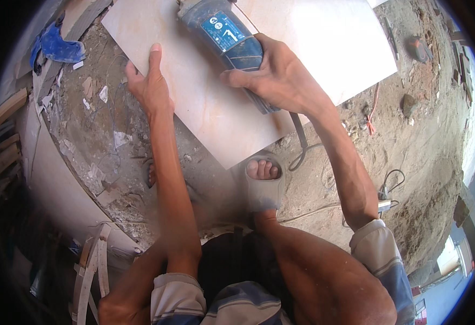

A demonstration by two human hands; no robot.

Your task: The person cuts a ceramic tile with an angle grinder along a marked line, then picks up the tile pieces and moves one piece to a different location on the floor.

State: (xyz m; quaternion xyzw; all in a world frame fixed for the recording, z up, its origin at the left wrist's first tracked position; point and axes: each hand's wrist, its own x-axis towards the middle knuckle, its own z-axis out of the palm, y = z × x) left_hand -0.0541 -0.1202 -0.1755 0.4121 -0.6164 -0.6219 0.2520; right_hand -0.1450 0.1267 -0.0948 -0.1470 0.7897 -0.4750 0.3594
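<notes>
My right hand is closed round the body of a blue angle grinder, which lies over a large pale tile. The grinder's front end runs out at the top of the picture, so its disc is hidden from me. A dark power cord trails from its rear end toward the ground. At the tile's left edge, my left hand grips it with the thumb on top and the other fingers partly under it. One corner of the tile points toward my sandalled foot.
Rough, dusty ground with broken chips surrounds the tile. A blue cloth lies at the far left; a dark stone, a red string and a dark orange-marked object are to the right. A cable connection sits near my right forearm.
</notes>
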